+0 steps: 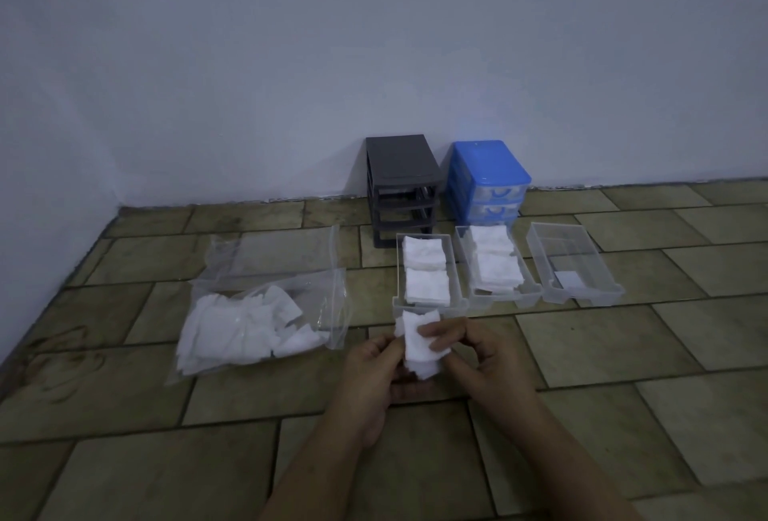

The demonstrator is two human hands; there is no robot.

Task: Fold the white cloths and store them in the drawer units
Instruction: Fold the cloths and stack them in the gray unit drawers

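White and soft, a small cloth [422, 344] sits between both hands just above the tiled floor [582, 416]. The left hand [374, 371] pinches its 9 o'clock edge, and the right hand [482, 358] grasps it from 3 o'clock, with fingertips [432, 330] laid across its face.

At 12 o'clock from the hands, touching distance off, three clear drawers lie in a row. The left drawer [400, 271] holds two stacks of folded cloths [426, 271]; the middle drawer [464, 267] likewise holds folded cloths, and the right drawer [598, 267] has only a pale label near its front. Behind them, against the wall [291, 63], a grey drawer unit [399, 171] stands with open slots, and just beside it at 3 o'clock a blue drawer unit [490, 171] with two clear drawers in place.

At 9 to 10 o'clock from the hands, a clear plastic bag [291, 267] lies flat with a heap of loose cloths [245, 329] inside it.

Bare floor runs wide at 3 o'clock and 6 o'clock; the wall corner closes in at far 9 o'clock.
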